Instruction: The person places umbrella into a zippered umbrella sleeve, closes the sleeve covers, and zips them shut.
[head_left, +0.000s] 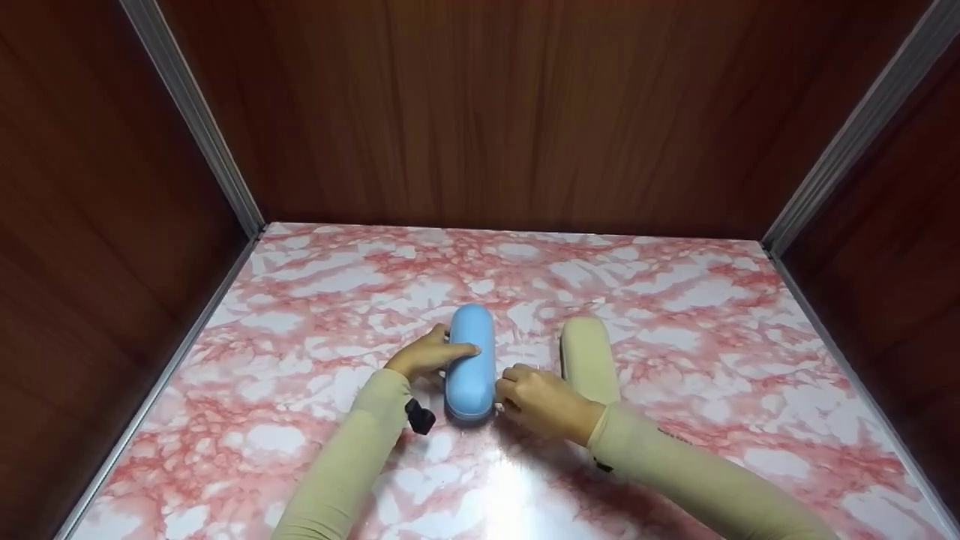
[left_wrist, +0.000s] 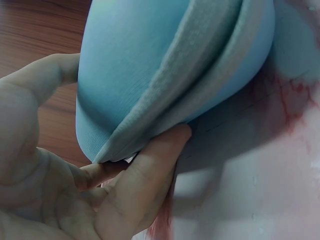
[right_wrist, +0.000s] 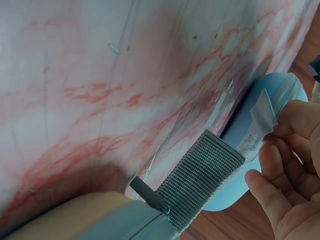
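Note:
A light-blue, rounded oblong case (head_left: 471, 386) is tilted a little off the marbled surface. My left hand (head_left: 426, 354) grips it from the left, thumb across the top and fingers under its edge; a grey seam band (left_wrist: 165, 85) runs along its side in the left wrist view. On the case's right side, my right hand (head_left: 538, 401) pinches a pale fabric tab (right_wrist: 262, 117) between thumb and finger. Beside the right wrist lies a beige case (head_left: 589, 352) of similar shape, with a grey webbing strap (right_wrist: 202, 175) and a zipper pull (right_wrist: 147, 194).
The work surface (head_left: 315, 300) has a red-and-white marble pattern. Dark wood panels (head_left: 510, 112) enclose it at the back and both sides, with metal strips (head_left: 202, 120) at the corners.

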